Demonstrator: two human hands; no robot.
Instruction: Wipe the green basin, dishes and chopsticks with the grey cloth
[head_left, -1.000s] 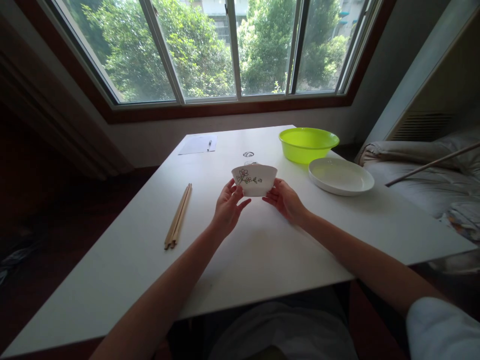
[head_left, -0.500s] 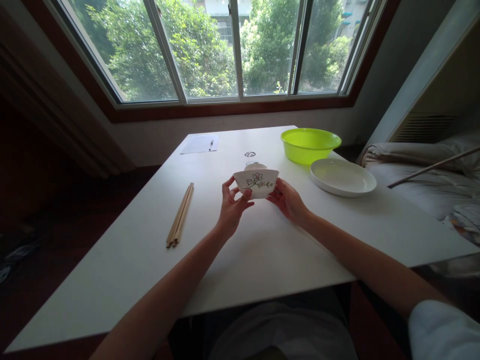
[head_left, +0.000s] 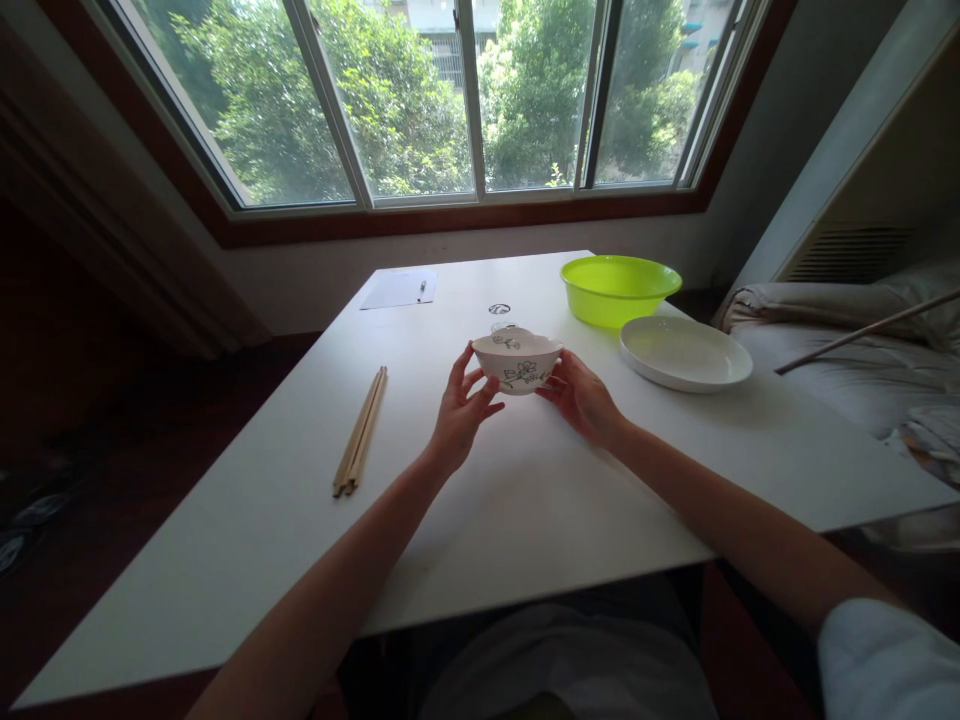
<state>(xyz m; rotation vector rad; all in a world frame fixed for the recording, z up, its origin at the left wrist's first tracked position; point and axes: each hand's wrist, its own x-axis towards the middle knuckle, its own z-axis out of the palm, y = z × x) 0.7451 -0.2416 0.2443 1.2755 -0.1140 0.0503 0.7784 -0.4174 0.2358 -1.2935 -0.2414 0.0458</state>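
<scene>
A white bowl with a dark line drawing of flowers on its outside is held up above the middle of the table. My left hand grips its left side, thumb on the front wall and fingers at the rim. On the other side, my right hand clasps the bowl near its rim, with some fingertips hidden behind or under it. The bowl's mouth faces up, and part of a flower pattern shows on its inner wall.
Several wooden chopsticks lie bundled at the left on the white table. A lime green basin and a white plate stand at the right. Paper with a pen lies at the far left, below the window.
Both hands have tilted the bowl so that its inside now shows over the near rim. It has shifted slightly to the right. The other things stay put.
</scene>
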